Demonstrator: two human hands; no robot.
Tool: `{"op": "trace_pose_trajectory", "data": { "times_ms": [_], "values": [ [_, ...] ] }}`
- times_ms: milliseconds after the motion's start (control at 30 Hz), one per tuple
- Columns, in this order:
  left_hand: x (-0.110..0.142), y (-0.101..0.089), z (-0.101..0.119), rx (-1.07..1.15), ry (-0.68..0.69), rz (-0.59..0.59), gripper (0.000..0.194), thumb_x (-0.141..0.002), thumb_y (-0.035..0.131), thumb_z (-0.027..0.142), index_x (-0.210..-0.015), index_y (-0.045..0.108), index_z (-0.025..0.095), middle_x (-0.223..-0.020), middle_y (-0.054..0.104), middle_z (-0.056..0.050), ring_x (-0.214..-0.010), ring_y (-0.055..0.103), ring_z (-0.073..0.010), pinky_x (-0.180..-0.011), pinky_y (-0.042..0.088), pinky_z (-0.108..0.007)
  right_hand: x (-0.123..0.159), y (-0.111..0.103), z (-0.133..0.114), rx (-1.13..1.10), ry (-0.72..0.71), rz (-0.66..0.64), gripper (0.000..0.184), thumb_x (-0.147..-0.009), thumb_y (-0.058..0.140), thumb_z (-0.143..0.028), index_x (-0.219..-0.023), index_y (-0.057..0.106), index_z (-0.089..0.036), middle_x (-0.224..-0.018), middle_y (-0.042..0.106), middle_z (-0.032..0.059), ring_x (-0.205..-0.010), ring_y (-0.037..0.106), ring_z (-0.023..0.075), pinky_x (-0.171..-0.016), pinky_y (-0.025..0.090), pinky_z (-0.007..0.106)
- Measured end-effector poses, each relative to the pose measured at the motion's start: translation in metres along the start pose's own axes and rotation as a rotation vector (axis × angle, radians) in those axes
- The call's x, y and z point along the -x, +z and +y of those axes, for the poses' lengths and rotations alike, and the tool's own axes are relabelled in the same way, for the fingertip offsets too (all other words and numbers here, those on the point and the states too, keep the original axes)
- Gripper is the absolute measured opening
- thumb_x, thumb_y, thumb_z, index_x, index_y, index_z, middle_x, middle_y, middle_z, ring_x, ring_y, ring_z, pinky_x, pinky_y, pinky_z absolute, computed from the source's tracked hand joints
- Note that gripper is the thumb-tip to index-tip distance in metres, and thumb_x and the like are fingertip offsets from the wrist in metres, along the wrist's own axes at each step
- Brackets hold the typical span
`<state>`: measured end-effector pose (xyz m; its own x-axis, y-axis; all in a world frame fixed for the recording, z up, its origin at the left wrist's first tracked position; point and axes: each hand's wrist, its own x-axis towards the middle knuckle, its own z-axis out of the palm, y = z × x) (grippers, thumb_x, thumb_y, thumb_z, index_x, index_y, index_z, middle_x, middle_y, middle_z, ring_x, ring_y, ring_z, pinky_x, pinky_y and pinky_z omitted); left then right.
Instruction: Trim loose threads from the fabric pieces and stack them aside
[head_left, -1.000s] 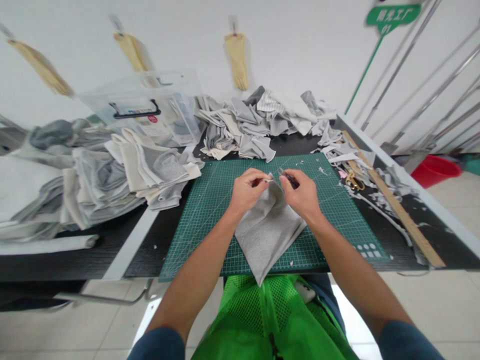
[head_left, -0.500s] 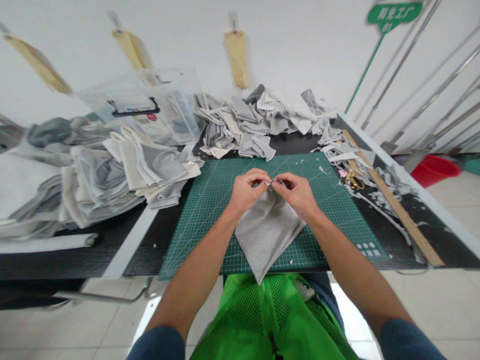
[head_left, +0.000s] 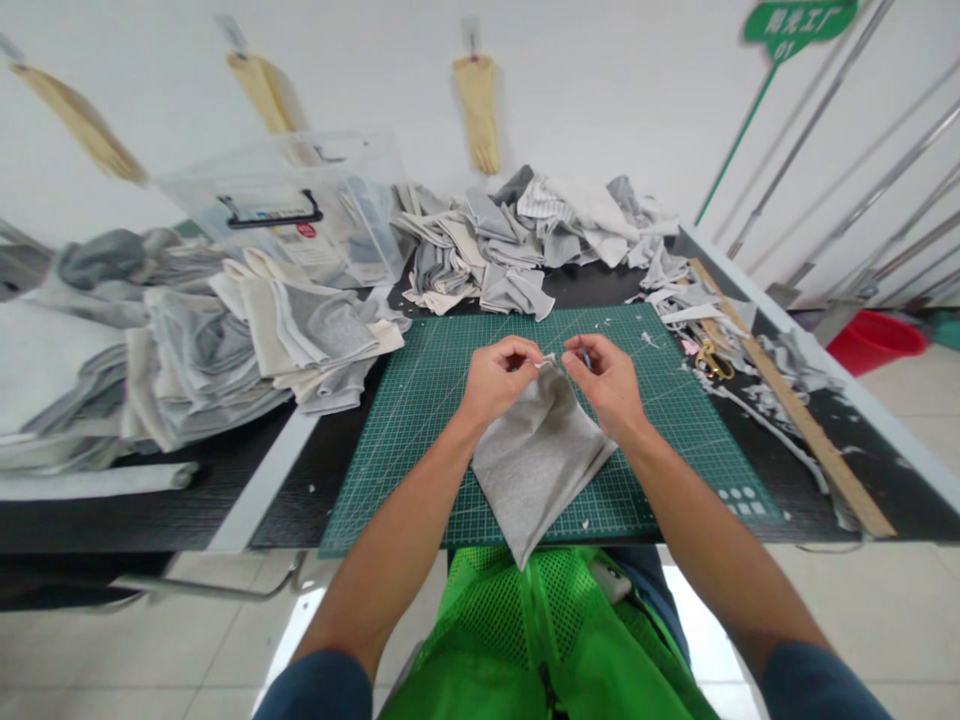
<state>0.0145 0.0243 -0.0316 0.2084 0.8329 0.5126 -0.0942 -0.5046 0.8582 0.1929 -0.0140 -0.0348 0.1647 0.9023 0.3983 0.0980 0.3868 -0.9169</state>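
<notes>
A piece of light grey cloth (head_left: 529,460) hangs from my left hand (head_left: 496,378), whose thumb and index finger pinch its gathered top edge. The lower part of the cloth rests on the green cutting mat (head_left: 397,440), and one corner droops past the front edge. Just to the right, my right hand (head_left: 606,385) is closed a short gap away from the pinched edge. Something small, dark and bluish shows between its thumb and fingers, too small to name.
Piles of grey and cream cloth (head_left: 292,320) lie at left, with more cloth pieces (head_left: 517,235) at the back. A clear plastic box (head_left: 285,215) stands behind the left pile. On the right are a wooden ruler (head_left: 810,420), gold-handled scissors (head_left: 712,362) and fabric scraps.
My right hand has moved a little right, away from the pinched cloth edge; earlier the fingertips of both hands met there. My left hand still holds the cloth. The view has shifted slightly.
</notes>
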Motion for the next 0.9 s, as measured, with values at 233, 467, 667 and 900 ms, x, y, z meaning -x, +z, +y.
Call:
{"op": "trace_pose_trajectory", "data": {
  "times_ms": [233, 467, 667, 900],
  "values": [
    [-0.0029, -0.0055, -0.0063, 0.094, -0.103, 0.075, 0.007, -0.074, 0.081, 0.023, -0.08, 0.081, 0.021, -0.093, 0.078, -0.005, -0.084, 0.069, -0.0165, -0.076, 0.052, -0.03, 0.0037, -0.0011, -0.0025, 0.295, -0.19, -0.023, 0.033, -0.098, 0.061, -0.048, -0.117, 0.07, -0.023, -0.109, 0.076, 0.0081, -0.097, 0.069, 0.0235, -0.089, 0.055, 0.039],
    [-0.003, -0.0046, -0.0049, 0.095, -0.107, 0.109, 0.008, -0.072, 0.079, 0.02, -0.08, 0.08, 0.02, -0.093, 0.078, -0.005, -0.087, 0.07, -0.017, -0.08, 0.053, -0.031, 0.0068, 0.0017, -0.0087, 0.486, -0.304, -0.039, 0.028, -0.096, 0.064, -0.042, -0.113, 0.075, -0.023, -0.1, 0.076, 0.0086, -0.089, 0.069, 0.0236, -0.081, 0.055, 0.038],
    [-0.0033, 0.0002, -0.0041, 0.168, -0.147, 0.129, 0.018, -0.069, 0.082, 0.019, -0.084, 0.072, 0.019, -0.084, 0.074, -0.002, -0.076, 0.066, -0.0136, -0.074, 0.052, -0.028, 0.0083, 0.0034, -0.0059, 0.489, -0.307, -0.045, 0.025, -0.096, 0.066, -0.039, -0.11, 0.077, -0.022, -0.097, 0.076, 0.0078, -0.083, 0.067, 0.0218, -0.076, 0.054, 0.035],
    [-0.0029, 0.0025, -0.004, 0.18, -0.124, 0.082, 0.024, -0.071, 0.081, 0.016, -0.089, 0.066, 0.019, -0.084, 0.072, -0.002, -0.075, 0.065, -0.0126, -0.071, 0.051, -0.026, 0.0084, 0.0028, -0.0054, 0.502, -0.327, -0.046, 0.022, -0.096, 0.067, -0.038, -0.109, 0.077, -0.022, -0.097, 0.075, 0.0073, -0.082, 0.067, 0.0212, -0.077, 0.053, 0.035]
  ]
}}
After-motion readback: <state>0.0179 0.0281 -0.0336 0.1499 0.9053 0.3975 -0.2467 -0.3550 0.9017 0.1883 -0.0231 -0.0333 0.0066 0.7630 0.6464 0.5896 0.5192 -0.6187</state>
